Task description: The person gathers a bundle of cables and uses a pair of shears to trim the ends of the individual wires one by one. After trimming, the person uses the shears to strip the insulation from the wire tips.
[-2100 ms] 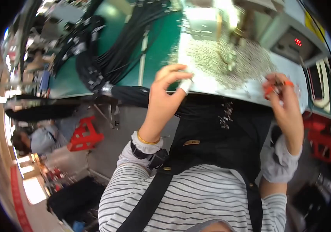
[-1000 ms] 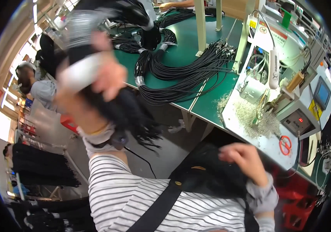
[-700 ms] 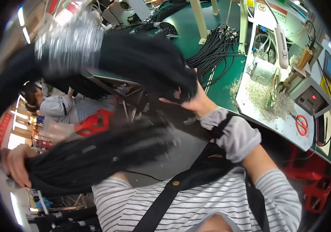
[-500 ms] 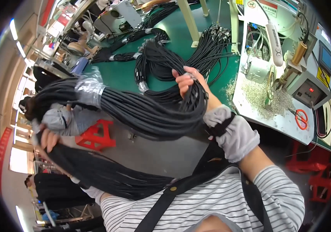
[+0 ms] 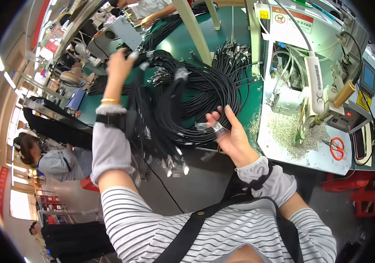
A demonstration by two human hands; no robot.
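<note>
My left hand (image 5: 120,66) reaches over the green table beside the near end of a black cable bundle (image 5: 141,103). Its fingers are bent and blurred, and whether they grip the cables cannot be told. Palm up at the table's front edge, my right hand (image 5: 231,136) has its thumb and fingers apart. A strip of clear plastic film (image 5: 216,128) lies against its fingers, close to a coiled pile of black cables (image 5: 214,94). Loose cable ends with clear, shiny tips (image 5: 174,166) hang over the front edge, blurred.
On the right, a white work plate (image 5: 328,160) carries a bench machine (image 5: 350,114), metal scraps (image 5: 284,127) and red-handled scissors (image 5: 337,148). Table legs (image 5: 194,33) rise behind the cables. A person sits at left (image 5: 58,164); another person's hand (image 5: 148,20) is at the far side.
My left hand has swung from the lower left up over the table. The cable bundles I held in front of me now lie on the table, and my right hand has let go.
</note>
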